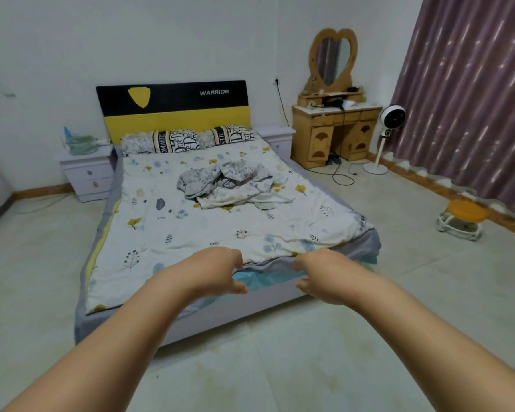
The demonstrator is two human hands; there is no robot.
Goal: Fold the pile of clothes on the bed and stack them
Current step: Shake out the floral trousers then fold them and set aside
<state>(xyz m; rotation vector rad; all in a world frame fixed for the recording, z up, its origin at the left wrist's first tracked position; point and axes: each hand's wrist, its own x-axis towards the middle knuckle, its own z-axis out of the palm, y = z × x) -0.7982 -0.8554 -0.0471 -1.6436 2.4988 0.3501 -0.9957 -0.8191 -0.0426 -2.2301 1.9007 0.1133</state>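
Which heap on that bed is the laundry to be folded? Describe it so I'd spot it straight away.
Start at the black and yellow headboard and come down past the pillows. Near the middle of the bed lies the pile of clothes, grey and white. It is the only crumpled heap on the flat, leaf-printed cover.

Bed [149,257] beyond both hands [217,272]: floral quilt [191,233] spread flat; crumpled clothes pile [229,185] mid-bed; two pillows [188,139] farthest.
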